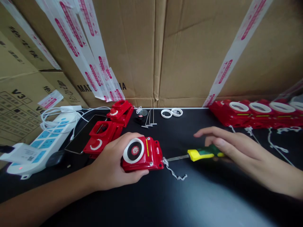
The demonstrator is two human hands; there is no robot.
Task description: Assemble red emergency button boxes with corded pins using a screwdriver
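My left hand [111, 160] is wrapped around a red plastic housing [155, 154], thumb below and fingers over the far side. A white ring [141, 157] surrounds a dark round insert with a red centre on its face. From the housing's right end hangs a knotted white string [174, 175]. My right hand [234, 149] holds a screwdriver [201, 154] by its green and yellow handle, the index finger stretched out above. The metal shaft points left, its end beside the string's knot; whether it touches the housing I cannot tell.
Behind my left hand are more red housings [98, 134], a dark phone [81, 135] and a power strip [39, 151] with white cable. Thin T-shaped rods [149, 125] and white rings [166, 113] lie at the back. Red housings [255, 118] line the right; cardboard boxes [189, 56] stand behind.
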